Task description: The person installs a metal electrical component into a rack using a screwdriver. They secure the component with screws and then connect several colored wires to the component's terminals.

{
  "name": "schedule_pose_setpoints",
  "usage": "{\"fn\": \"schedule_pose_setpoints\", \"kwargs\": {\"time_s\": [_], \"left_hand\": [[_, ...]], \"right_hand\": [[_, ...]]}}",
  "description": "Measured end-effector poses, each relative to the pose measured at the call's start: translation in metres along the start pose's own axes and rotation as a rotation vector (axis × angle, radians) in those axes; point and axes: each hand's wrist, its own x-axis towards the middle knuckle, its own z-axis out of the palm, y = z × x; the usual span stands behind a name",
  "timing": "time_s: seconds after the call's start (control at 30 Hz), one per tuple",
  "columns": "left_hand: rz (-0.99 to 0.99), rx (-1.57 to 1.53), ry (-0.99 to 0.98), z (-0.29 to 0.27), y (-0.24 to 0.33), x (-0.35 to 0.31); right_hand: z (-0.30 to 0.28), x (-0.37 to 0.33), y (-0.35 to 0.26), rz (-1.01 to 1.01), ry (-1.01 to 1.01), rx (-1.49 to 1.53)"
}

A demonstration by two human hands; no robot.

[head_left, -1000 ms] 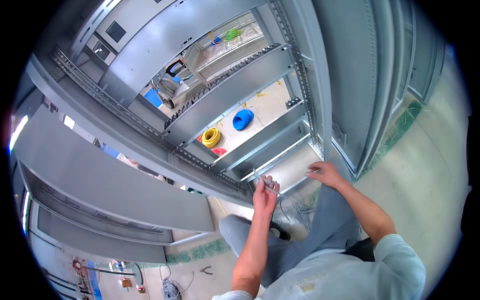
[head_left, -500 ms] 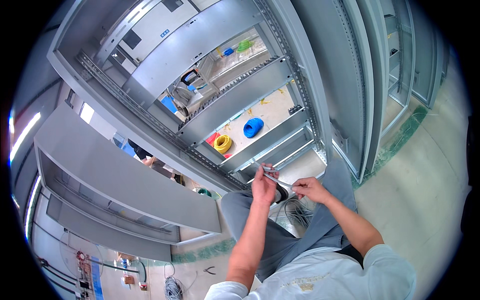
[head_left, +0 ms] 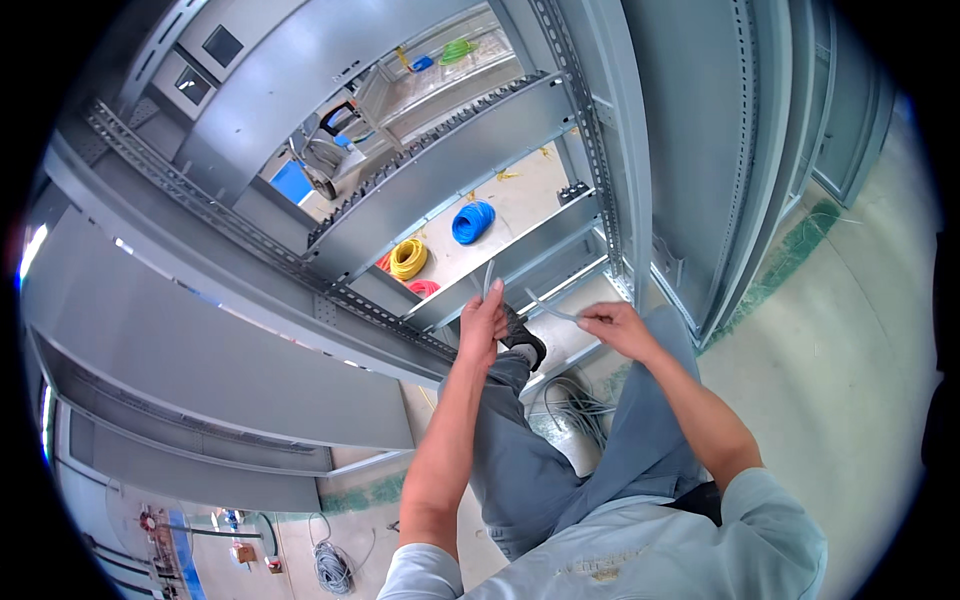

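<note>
Before the low crossbar (head_left: 548, 240) of a grey sheet-metal cabinet (head_left: 618, 110), two bare hands work above the person's lap. The left hand (head_left: 483, 325) has its fingers curled, thumb uppermost, closed on thin grey cable ends (head_left: 489, 274) that poke up past the thumb. The right hand (head_left: 616, 328) pinches a grey cable length (head_left: 552, 308) between thumb and fingertips; smooth and slightly bowed, it reaches toward the left hand, its free tip apart from it. Whether the two pieces join out of sight, I cannot tell.

Between the legs, more grey cable (head_left: 578, 405) lies in loose, tangled loops on the smooth pale floor (head_left: 830, 400). The cabinet's uprights carry slotted, punched rails (head_left: 577, 100), and its flat crossbars have a dull sheen. Through the frame show tight round coils, one blue (head_left: 473, 222), one yellow (head_left: 408, 259) and one red (head_left: 424, 288). A dark shoe (head_left: 524, 342) with a textured upper sits beside the left hand.

Half a second ago the hands were close together with cable running between them; now they are well apart, the left nearer the crossbar. The shoe, then mostly hidden, shows more fully.
</note>
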Motion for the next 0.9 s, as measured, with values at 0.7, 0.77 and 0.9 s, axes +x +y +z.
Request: {"fn": "schedule_pose_setpoints", "kwargs": {"time_s": [0.7,0.77,0.9], "left_hand": [[0.146,-0.373,0.029,-0.003,0.035,0.148],[0.272,-0.455,0.064,-0.003,0.037,0.158],[0.318,-0.570,0.147,0.001,0.041,0.170]], "right_hand": [[-0.002,0.205,-0.028,-0.010,0.111,0.373],[0.008,0.221,-0.033,-0.028,0.115,0.387],[0.021,0.247,-0.041,-0.049,0.119,0.491]]}}
